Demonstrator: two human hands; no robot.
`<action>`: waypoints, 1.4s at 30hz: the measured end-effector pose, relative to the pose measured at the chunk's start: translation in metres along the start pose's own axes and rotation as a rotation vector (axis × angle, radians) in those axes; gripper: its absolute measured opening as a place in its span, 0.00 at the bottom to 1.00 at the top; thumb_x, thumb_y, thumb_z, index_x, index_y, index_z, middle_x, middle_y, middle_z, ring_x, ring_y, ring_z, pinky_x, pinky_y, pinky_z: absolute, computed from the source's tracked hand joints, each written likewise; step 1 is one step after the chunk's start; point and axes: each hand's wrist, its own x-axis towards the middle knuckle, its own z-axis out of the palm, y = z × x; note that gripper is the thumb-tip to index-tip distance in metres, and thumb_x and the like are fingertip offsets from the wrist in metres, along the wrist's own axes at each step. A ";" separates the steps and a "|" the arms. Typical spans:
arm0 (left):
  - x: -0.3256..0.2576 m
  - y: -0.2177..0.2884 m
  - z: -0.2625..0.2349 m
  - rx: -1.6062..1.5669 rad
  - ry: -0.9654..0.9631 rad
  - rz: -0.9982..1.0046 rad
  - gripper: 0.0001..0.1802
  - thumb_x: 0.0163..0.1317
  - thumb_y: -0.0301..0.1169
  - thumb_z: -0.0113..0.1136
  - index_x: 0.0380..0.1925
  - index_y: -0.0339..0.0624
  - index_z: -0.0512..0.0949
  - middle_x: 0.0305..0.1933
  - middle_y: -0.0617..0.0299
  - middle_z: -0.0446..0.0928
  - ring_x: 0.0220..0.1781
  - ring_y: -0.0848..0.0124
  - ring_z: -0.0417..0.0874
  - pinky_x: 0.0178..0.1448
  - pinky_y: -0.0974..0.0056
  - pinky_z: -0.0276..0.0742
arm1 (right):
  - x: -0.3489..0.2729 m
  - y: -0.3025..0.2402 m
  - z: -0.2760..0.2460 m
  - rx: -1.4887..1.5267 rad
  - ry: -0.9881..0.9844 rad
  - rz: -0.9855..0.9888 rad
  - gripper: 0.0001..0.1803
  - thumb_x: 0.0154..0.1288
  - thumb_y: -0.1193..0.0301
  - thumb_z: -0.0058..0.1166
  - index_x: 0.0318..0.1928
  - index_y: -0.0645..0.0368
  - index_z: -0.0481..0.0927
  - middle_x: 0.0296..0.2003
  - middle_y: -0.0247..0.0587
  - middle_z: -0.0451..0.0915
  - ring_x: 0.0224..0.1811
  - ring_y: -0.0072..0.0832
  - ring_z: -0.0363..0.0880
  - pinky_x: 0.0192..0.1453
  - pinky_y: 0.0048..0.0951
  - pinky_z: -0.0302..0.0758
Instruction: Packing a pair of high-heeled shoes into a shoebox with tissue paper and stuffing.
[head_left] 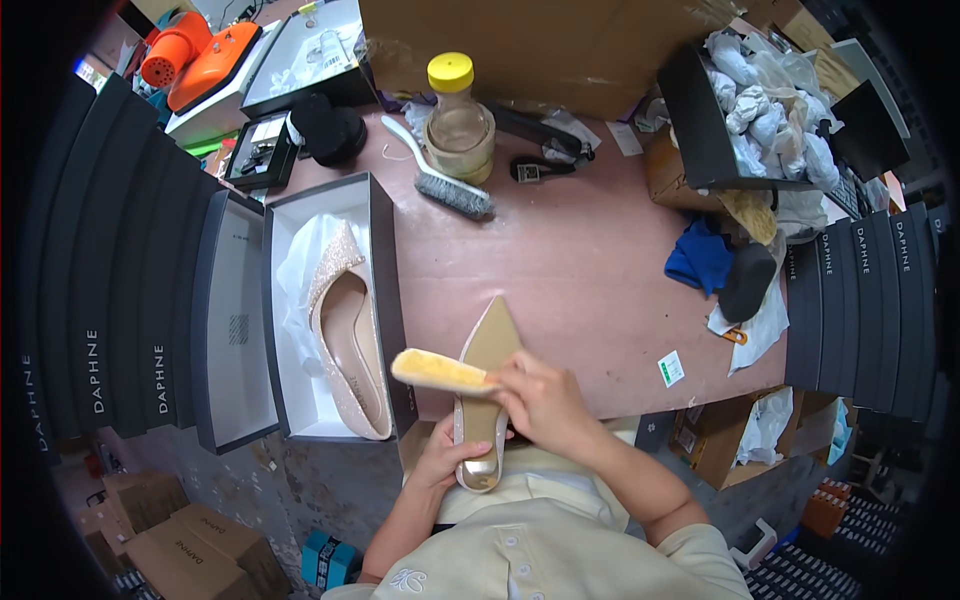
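Observation:
My left hand (440,460) is closed round the heel end of a pointed shoe (492,335). The shoe is turned sole up, its tan sole showing and its toe pointing away from me over the table edge. In my right hand (548,402) is a brush (436,370) with a pale yellow, fuzzy face, gripped at its right end and lying across above the sole. Whether it touches the sole I cannot tell. To the left, a sparkly beige pointed shoe (345,335) rests on white tissue paper (293,285) inside an open dark shoebox (384,250).
Behind on the pink tabletop (590,270) are a grey-bristled brush (452,195), a yellow-lidded jar (455,110) and a black tape-like roll (330,130). Dark shoeboxes (130,260) stack at both sides. A black box (700,150) of crumpled tissue and a blue cloth (697,257) are at right.

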 end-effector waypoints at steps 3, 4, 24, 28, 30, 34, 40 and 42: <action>0.003 0.003 -0.004 0.063 -0.001 -0.044 0.30 0.49 0.22 0.65 0.54 0.32 0.67 0.46 0.51 0.77 0.48 0.58 0.82 0.50 0.58 0.80 | 0.044 0.027 -0.001 -0.070 0.132 0.135 0.09 0.54 0.73 0.59 0.38 0.58 0.82 0.31 0.45 0.76 0.31 0.44 0.77 0.36 0.38 0.73; 0.004 0.006 -0.002 0.073 -0.007 -0.041 0.30 0.49 0.22 0.65 0.54 0.32 0.67 0.46 0.51 0.77 0.48 0.57 0.82 0.50 0.58 0.80 | 0.054 0.038 0.000 -0.051 0.167 0.132 0.10 0.54 0.73 0.59 0.38 0.58 0.82 0.32 0.46 0.76 0.32 0.44 0.77 0.36 0.38 0.73; 0.004 0.004 -0.017 -0.067 -0.107 -0.069 0.30 0.49 0.22 0.64 0.55 0.32 0.67 0.46 0.42 0.78 0.48 0.58 0.82 0.51 0.60 0.79 | 0.046 0.024 -0.003 0.016 -0.072 -0.144 0.09 0.54 0.70 0.59 0.37 0.54 0.83 0.34 0.43 0.77 0.36 0.42 0.78 0.40 0.39 0.74; 0.000 -0.003 -0.019 -0.060 -0.101 -0.097 0.29 0.50 0.21 0.63 0.55 0.32 0.66 0.47 0.41 0.78 0.47 0.60 0.82 0.50 0.62 0.79 | 0.063 0.045 0.003 -0.131 0.066 0.081 0.08 0.55 0.68 0.59 0.36 0.52 0.83 0.34 0.44 0.77 0.35 0.44 0.79 0.41 0.40 0.75; -0.002 0.004 -0.013 -0.045 -0.085 -0.090 0.29 0.51 0.20 0.63 0.55 0.32 0.66 0.47 0.42 0.77 0.47 0.60 0.82 0.50 0.62 0.79 | 0.075 0.050 0.002 -0.140 0.110 0.101 0.08 0.55 0.67 0.58 0.37 0.51 0.83 0.35 0.43 0.77 0.36 0.44 0.78 0.40 0.41 0.75; 0.000 -0.001 -0.015 -0.038 -0.086 -0.028 0.29 0.51 0.20 0.63 0.55 0.33 0.66 0.48 0.44 0.77 0.49 0.58 0.81 0.50 0.60 0.79 | 0.045 0.033 0.007 0.108 0.080 -0.145 0.09 0.55 0.72 0.58 0.39 0.55 0.82 0.36 0.45 0.78 0.35 0.44 0.78 0.41 0.37 0.75; -0.014 0.018 0.015 0.536 -0.041 0.251 0.31 0.53 0.24 0.63 0.58 0.33 0.66 0.61 0.48 0.67 0.61 0.59 0.71 0.62 0.58 0.69 | 0.001 0.041 -0.099 -0.163 0.406 0.009 0.09 0.51 0.76 0.58 0.36 0.60 0.81 0.35 0.47 0.76 0.37 0.43 0.77 0.42 0.36 0.74; -0.024 0.044 0.049 0.942 -0.016 0.550 0.33 0.53 0.26 0.64 0.59 0.31 0.65 0.67 0.46 0.59 0.68 0.62 0.63 0.68 0.57 0.61 | -0.025 0.053 -0.158 -0.250 0.673 0.122 0.07 0.51 0.77 0.57 0.34 0.63 0.79 0.33 0.46 0.75 0.36 0.42 0.76 0.42 0.36 0.72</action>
